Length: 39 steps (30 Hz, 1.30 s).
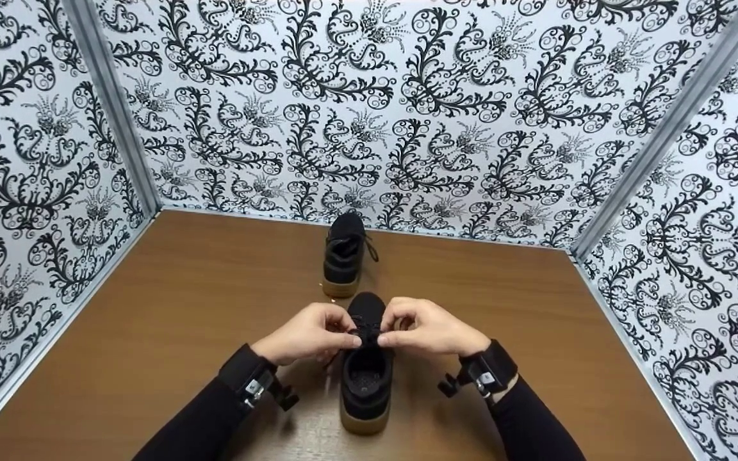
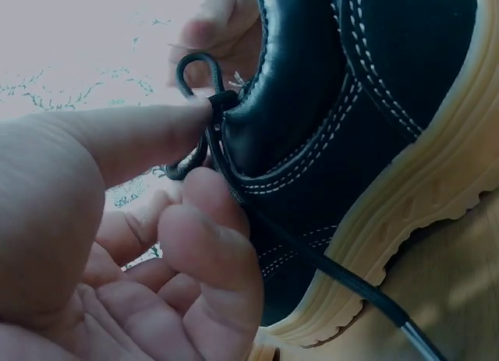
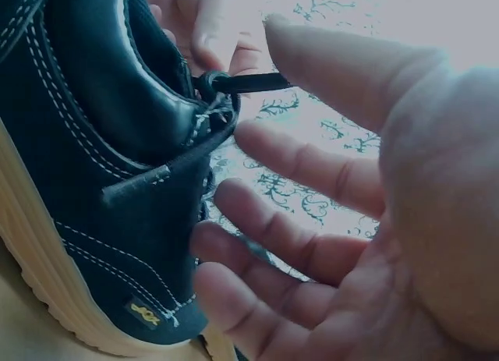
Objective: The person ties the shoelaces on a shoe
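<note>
A black lace-up shoe (image 1: 367, 413) with white stitching and a tan sole stands on the table, heel towards me. Both hands meet over the top of its opening. My left hand (image 1: 311, 333) pinches the black shoelace (image 2: 199, 65) between thumb and fingers, where a small loop sticks up by the knot. From the right, my right hand (image 1: 430, 328) holds the lace near its thumb; its other fingers spread beside the shoe. A loose lace end (image 2: 366, 291) hangs down the shoe's side in the left wrist view. The fingers partly hide the knot.
A second black shoe (image 1: 343, 256) with a tan sole stands farther back, its lace trailing to the right. The brown wooden table (image 1: 215, 275) ends at black-and-white patterned walls (image 1: 356, 128) at the back and both sides.
</note>
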Tool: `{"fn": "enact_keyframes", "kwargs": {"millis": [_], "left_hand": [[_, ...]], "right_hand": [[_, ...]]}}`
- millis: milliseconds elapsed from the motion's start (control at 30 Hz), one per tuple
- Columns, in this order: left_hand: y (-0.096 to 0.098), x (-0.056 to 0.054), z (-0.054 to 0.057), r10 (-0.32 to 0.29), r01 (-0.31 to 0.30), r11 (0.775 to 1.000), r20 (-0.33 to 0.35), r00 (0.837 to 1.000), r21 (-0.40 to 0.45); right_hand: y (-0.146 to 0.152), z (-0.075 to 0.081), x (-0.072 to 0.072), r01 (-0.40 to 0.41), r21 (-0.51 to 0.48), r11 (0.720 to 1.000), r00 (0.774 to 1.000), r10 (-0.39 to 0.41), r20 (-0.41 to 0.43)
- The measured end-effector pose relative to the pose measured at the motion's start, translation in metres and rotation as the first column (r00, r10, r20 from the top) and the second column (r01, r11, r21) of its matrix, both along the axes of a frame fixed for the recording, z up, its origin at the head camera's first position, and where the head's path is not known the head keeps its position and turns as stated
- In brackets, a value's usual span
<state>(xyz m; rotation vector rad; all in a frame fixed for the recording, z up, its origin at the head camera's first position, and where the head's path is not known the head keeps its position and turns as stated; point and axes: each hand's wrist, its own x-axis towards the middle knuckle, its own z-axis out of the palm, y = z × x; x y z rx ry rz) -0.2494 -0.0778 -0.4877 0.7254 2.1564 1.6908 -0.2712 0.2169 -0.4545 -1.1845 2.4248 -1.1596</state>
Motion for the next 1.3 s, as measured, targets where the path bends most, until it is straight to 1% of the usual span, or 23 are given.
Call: {"fn": "enact_keyframes", "kwargs": {"millis": [67,133,233,367,467,533,633,800,900,1000,1100,1167,1200,1300], "left_hand": [[0.0,0.0,0.001,0.005,-0.005,1.0,-0.016,1.0,-0.014],[-0.001,0.0,0.002,0.001,-0.002,1.0,-0.022,1.0,-0.023],[-0.002,-0.001,0.002,0.001,-0.007,0.998,-0.091,0.996,-0.06],[-0.004,-0.002,0.004,-0.002,-0.02,0.993,-0.193,0.981,-0.113],[-0.007,-0.003,0.006,-0.019,-0.005,0.992,-0.185,0.983,-0.125],[-0.009,-0.004,0.007,-0.027,0.006,0.992,-0.166,0.986,-0.126],[-0.013,-0.005,0.009,-0.031,0.011,0.99,-0.146,0.989,-0.137],[-0.016,-0.007,0.01,-0.023,0.001,0.988,-0.143,0.989,-0.152],[-0.014,-0.008,0.009,0.004,-0.025,0.99,-0.148,0.989,-0.136],[-0.01,-0.008,0.007,0.037,-0.051,0.995,-0.152,0.988,-0.086],[-0.007,-0.008,0.004,0.049,-0.049,0.999,-0.122,0.991,-0.002],[-0.006,-0.007,0.002,0.035,-0.03,0.998,-0.091,0.995,0.057],[-0.006,-0.007,0.001,0.023,-0.017,0.997,-0.071,0.997,0.081],[-0.003,-0.005,-0.002,-0.013,0.015,0.993,-0.024,1.0,0.115]], "right_hand": [[0.0,-0.001,0.0,-0.01,-0.034,0.999,1.0,0.009,-0.011],[0.001,-0.001,-0.001,-0.002,-0.038,0.999,1.0,0.002,-0.015],[0.003,0.0,-0.003,0.017,-0.019,1.0,1.0,-0.017,-0.006],[0.007,0.0,-0.006,0.02,0.002,1.0,1.0,-0.02,0.024],[0.01,-0.003,-0.01,0.013,0.006,1.0,0.998,-0.013,0.056],[0.012,-0.004,-0.012,0.007,0.007,1.0,0.997,-0.008,0.078],[0.014,-0.006,-0.014,-0.002,0.013,1.0,0.996,0.001,0.089],[0.014,-0.006,-0.014,0.001,0.019,1.0,0.997,-0.002,0.08],[0.013,-0.006,-0.013,0.004,-0.008,1.0,0.996,-0.003,0.093],[0.013,-0.006,-0.013,-0.025,-0.053,0.998,0.992,0.032,0.124],[0.013,-0.007,-0.013,-0.073,-0.087,0.993,0.985,0.086,0.151],[0.013,-0.008,-0.013,-0.089,-0.094,0.992,0.981,0.104,0.166],[0.013,-0.008,-0.013,-0.085,-0.091,0.992,0.979,0.1,0.176],[0.011,-0.008,-0.012,-0.048,-0.059,0.997,0.979,0.059,0.195]]}}
